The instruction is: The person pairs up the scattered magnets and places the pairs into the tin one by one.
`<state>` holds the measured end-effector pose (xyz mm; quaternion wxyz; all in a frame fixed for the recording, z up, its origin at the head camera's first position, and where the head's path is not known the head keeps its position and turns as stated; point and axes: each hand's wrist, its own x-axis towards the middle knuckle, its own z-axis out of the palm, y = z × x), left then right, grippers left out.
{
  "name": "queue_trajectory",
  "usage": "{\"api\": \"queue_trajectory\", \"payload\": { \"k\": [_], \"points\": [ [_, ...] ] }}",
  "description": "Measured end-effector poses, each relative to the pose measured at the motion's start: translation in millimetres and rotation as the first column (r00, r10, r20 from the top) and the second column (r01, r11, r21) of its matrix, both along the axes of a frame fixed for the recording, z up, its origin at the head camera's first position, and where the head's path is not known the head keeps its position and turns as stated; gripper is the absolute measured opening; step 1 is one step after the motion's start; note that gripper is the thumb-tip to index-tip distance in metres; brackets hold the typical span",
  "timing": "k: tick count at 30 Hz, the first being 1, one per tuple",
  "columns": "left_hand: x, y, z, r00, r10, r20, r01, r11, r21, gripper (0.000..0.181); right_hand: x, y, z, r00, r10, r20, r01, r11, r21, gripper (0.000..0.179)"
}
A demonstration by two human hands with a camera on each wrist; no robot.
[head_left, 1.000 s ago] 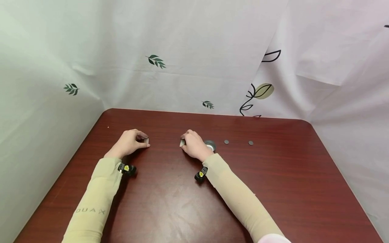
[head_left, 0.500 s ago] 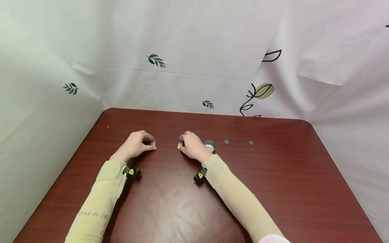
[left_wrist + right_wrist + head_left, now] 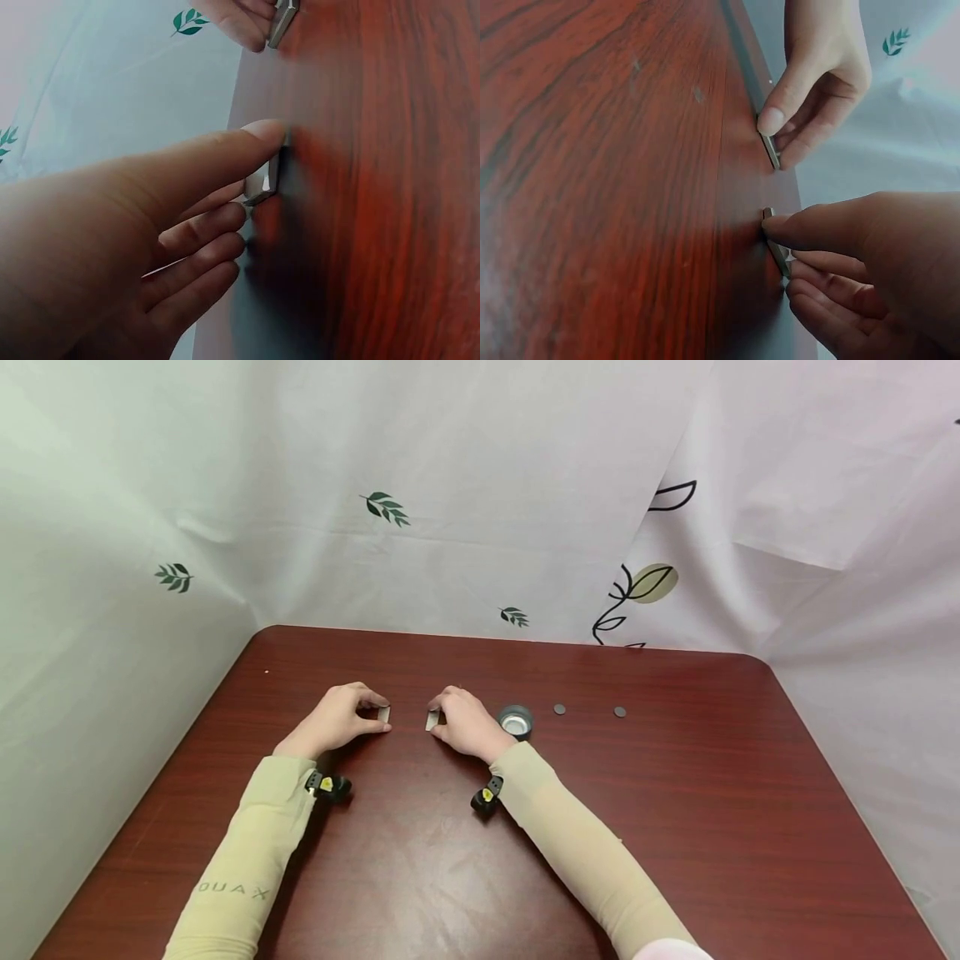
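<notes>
In the head view, my left hand (image 3: 337,720) pinches a small flat silvery-grey rectangular piece (image 3: 384,714) between thumb and fingers, low over the table (image 3: 420,827). Facing it, my right hand (image 3: 467,723) pinches a similar flat piece (image 3: 432,720). A short gap separates the two pieces. In the left wrist view, the nearer piece (image 3: 262,181) has bevelled, shiny edges and is partly hidden by the thumb. From the right wrist, the right-hand piece (image 3: 778,256) appears thin and on edge, close to the wood. Whether either piece touches the table I cannot tell.
Just right of my right wrist stands a round dark-grey dish (image 3: 515,722) with a shiny inside. Two small dark discs, a nearer one (image 3: 559,710) and a farther one (image 3: 619,712), lie to its right. A pale patterned cloth (image 3: 465,552) hangs behind the table.
My left hand has moved right with its piece, and my right hand has shifted slightly left with its own. The gap between the pieces has narrowed, and more of the dish shows.
</notes>
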<state>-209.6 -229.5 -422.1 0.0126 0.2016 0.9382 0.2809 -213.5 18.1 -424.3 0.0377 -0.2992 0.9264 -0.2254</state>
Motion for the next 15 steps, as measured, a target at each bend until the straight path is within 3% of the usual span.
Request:
{"api": "queue_trajectory", "payload": {
  "k": [15],
  "points": [
    [-4.8,-4.1,1.9,1.000,-0.011,0.026,0.012,0.999,-0.032,0.030,-4.6,-11.5,0.1,0.998,0.017,0.057,-0.014,0.999,-0.051,0.032]
  ]
}}
